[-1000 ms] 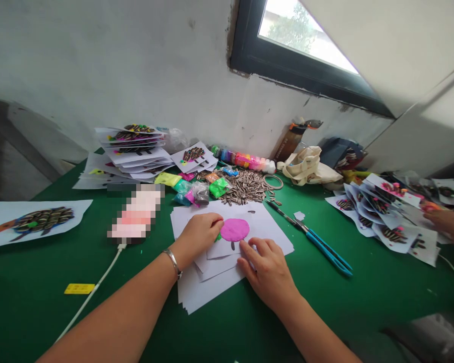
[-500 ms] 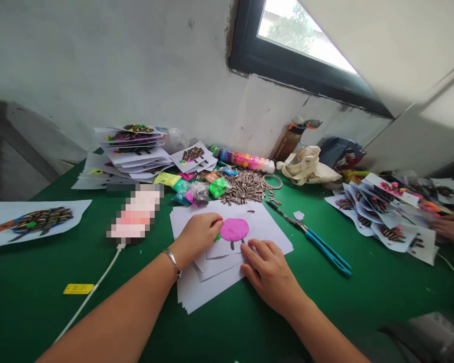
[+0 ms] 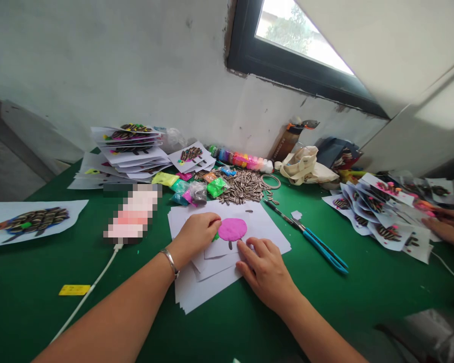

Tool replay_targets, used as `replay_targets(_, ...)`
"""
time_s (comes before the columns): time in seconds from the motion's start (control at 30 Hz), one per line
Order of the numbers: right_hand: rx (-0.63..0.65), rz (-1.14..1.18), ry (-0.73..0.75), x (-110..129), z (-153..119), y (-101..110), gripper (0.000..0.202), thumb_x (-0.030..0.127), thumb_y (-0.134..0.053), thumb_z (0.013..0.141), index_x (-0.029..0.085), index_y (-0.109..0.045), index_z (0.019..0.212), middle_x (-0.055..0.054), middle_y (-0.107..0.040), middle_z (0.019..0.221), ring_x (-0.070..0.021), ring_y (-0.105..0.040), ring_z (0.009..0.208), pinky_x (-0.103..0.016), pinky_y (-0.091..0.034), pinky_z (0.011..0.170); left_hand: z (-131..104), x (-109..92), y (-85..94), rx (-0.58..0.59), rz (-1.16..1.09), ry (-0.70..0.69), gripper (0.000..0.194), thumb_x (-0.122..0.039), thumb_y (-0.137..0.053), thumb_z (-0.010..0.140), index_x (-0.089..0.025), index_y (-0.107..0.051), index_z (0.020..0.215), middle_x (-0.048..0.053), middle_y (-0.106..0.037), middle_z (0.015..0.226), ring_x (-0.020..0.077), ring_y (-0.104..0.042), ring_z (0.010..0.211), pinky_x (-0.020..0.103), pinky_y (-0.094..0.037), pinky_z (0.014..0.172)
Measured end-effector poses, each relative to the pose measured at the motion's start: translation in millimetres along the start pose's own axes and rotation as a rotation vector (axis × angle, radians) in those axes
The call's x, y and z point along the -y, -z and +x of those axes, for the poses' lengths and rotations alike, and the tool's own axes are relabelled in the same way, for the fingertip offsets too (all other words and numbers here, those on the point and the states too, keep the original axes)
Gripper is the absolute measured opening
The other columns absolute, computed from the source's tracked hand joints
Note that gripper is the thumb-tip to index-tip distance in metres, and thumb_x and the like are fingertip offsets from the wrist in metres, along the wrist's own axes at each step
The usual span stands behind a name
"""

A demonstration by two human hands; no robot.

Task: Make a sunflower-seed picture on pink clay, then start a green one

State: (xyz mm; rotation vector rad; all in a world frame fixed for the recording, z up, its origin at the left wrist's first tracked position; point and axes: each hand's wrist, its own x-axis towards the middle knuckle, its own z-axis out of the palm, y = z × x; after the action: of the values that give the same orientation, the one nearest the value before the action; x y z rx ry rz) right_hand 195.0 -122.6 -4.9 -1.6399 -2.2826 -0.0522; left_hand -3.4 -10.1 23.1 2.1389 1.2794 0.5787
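"And up on the right, the window pane (image 3: 306,38) is burning nearly white, the foliage behind it washed pale!"

"A bright patch glows on the right-hand wall (image 3: 444,118) too, while the far left edge sinks into gloom."

"Down on the green tabletop (image 3: 355,312), soft daylight, faint shadows, darker toward the viewer. And a glint off the bracelet (image 3: 170,262)!"

"The pink disc (image 3: 233,229) reads clearly, but look lower right: that grey shape (image 3: 431,335) is all blur."

"Coarse pixel squares mask the pale block (image 3: 132,212), and the wide lens is stretching everything near the borders."
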Motion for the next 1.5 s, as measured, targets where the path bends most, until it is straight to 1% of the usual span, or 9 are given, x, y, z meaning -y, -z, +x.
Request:
replay_targets(0.13, -0.045, 0.021, -0.017, -3.5, -1.4, -3.2, 0.048, 0.034, -0.050, 0.095, 0.016, -0.047, 0.140, -0.013, -0.059, 0.115, -0.0268, -0.051, 0.103, -0.044, -0.045, 0.090, 0.8, 0.2, -0.3, 0.000, -0.003, 0.005, 0.029, -0.027, -0.045, 0.089, -0.019, -0.072, 0.087, 0.002, -0.073, 0.083, 0.0186, -0.063, 0.076, 0.027, -0.039, 0.065)
replay_targets(0.37, -0.035, -0.022, -0.031, -2.6, 0.7, -3.2, 0.039, 0.035, -0.054, 0.092, 0.021, -0.059, 0.128, -0.012, -0.059, 0.112, -0.0273, -0.053, 0.100, -0.044, -0.047, 0.087, 1.3, 0.9, -0.4, 0.002, -0.006, 0.003, 0.029, -0.028, -0.044, 0.089, -0.020, -0.072, 0.086, 0.002, -0.073, 0.083, 0.0181, -0.063, 0.075, 0.027, -0.039, 0.065)
replay_targets(0.5, -0.046, -0.002, -0.043, -3.3, 1.0, -3.1, 0.044, 0.035, -0.052, 0.094, 0.021, -0.053, 0.135, -0.012, -0.059, 0.113, -0.0262, -0.052, 0.099, -0.043, -0.047, 0.086, 1.1, 1.0, -0.3, 0.002, 0.001, 0.005, 0.029, -0.028, -0.044, 0.089, -0.020, -0.072, 0.086, 0.002, -0.072, 0.082, 0.0185, -0.062, 0.076, 0.028, -0.039, 0.065)
replay_targets(0.67, -0.029, -0.009, -0.035, -3.1, 0.8, -3.2, 0.038, 0.037, -0.053, 0.093, 0.021, -0.060, 0.127, -0.012, -0.059, 0.112, -0.0275, -0.052, 0.100, -0.045, -0.047, 0.087, 1.4, 0.8, -0.7, 0.004, 0.005, 0.002, 0.029, -0.029, -0.044, 0.089, -0.020, -0.072, 0.086, 0.002, -0.072, 0.081, 0.0185, -0.062, 0.075, 0.028, -0.038, 0.065)
replay_targets(0.83, -0.078, 0.009, -0.043, -3.9, -0.8, -4.3, 0.044, 0.035, -0.051, 0.094, 0.017, -0.052, 0.135, -0.013, -0.060, 0.114, -0.0267, -0.053, 0.102, -0.044, -0.047, 0.088, 1.0, 0.1, -0.2, 0.003, 0.002, 0.005, 0.030, -0.028, -0.044, 0.089, -0.020, -0.073, 0.086, 0.002, -0.072, 0.081, 0.0181, -0.062, 0.075, 0.028, -0.039, 0.065)
replay_targets(1.0, -0.054, 0.004, -0.028, -4.4, -1.7, -4.3, 0.039, 0.035, -0.053, 0.093, 0.017, -0.060, 0.127, -0.012, -0.060, 0.113, -0.0274, -0.053, 0.101, -0.044, -0.047, 0.088, 0.3, -0.7, 0.1, 0.003, 0.003, 0.007, 0.031, -0.029, -0.043, 0.089, -0.020, -0.073, 0.085, 0.002, -0.072, 0.080, 0.0184, -0.062, 0.074, 0.028, -0.039, 0.065)
replay_targets(1.13, -0.069, 0.007, -0.028, -3.8, -1.4, -3.1, 0.044, 0.033, -0.053, 0.093, 0.018, -0.053, 0.135, -0.012, -0.060, 0.114, -0.0272, -0.053, 0.102, -0.044, -0.047, 0.088, 0.3, -1.1, 0.3, 0.005, 0.000, 0.002, 0.031, -0.029, -0.043, 0.089, -0.020, -0.073, 0.085, 0.002, -0.072, 0.080, 0.0185, -0.062, 0.074, 0.028, -0.040, 0.064)
replay_targets(1.3, -0.040, 0.010, -0.025, -2.7, -0.7, -1.4, 0.036, 0.033, -0.052, 0.094, 0.019, -0.060, 0.127, -0.012, -0.061, 0.111, -0.0271, -0.053, 0.099, -0.044, -0.047, 0.086, 0.1, -2.0, 1.1, 0.000, -0.004, 0.001, 0.030, -0.028, -0.044, 0.089, -0.020, -0.073, 0.085, 0.002, -0.072, 0.082, 0.0187, -0.062, 0.075, 0.028, -0.040, 0.065)
replay_targets(1.5, -0.057, 0.050, -0.029, -4.3, -1.3, -1.8, 0.041, 0.031, -0.051, 0.095, 0.016, -0.054, 0.133, -0.013, -0.060, 0.112, -0.0267, -0.052, 0.101, -0.044, -0.047, 0.088, -0.5, -3.4, 1.7, 0.001, -0.011, 0.005, 0.031, -0.028, -0.043, 0.089, -0.019, -0.073, 0.086, 0.002, -0.072, 0.081, 0.0185, -0.062, 0.074, 0.028, -0.040, 0.065)
